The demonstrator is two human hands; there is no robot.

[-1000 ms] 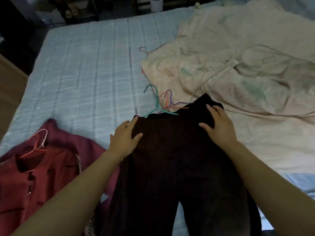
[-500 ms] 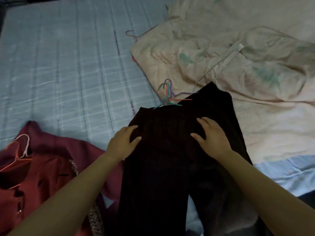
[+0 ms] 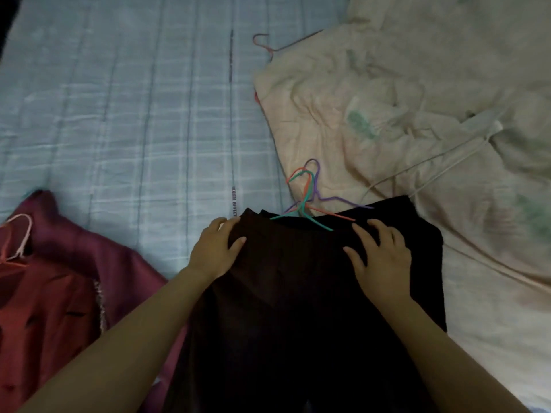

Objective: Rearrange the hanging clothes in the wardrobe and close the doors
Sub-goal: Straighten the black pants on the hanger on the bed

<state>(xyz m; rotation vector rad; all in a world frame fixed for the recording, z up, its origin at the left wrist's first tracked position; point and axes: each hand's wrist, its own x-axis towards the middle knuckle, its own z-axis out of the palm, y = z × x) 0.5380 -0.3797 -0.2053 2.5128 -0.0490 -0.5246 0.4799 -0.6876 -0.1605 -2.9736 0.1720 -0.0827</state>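
Dark brown trousers (image 3: 292, 293) lie flat on the bed, waistband away from me. My left hand (image 3: 216, 251) grips the waistband's left corner, thumb on top of the cloth. My right hand (image 3: 381, 257) rests flat, fingers spread, near the waistband's right side. A bundle of thin wire hangers (image 3: 307, 192) in teal, orange and purple lies just beyond the waistband, partly on the dark cloth. A red and maroon garment (image 3: 59, 293) on a pink hanger (image 3: 21, 236) lies at the left. The wardrobe is not in view.
The light blue checked bedsheet (image 3: 134, 114) covers the left and centre. A crumpled cream quilt (image 3: 402, 99) fills the right, with a white hanger (image 3: 465, 144) on it and a pink hanger hook (image 3: 264, 44) poking out at its far left edge.
The view has shifted downward. My hands have stayed near the trousers' waistband, with the left hand now curled on its left corner and the hangers lying closer to the waistband.
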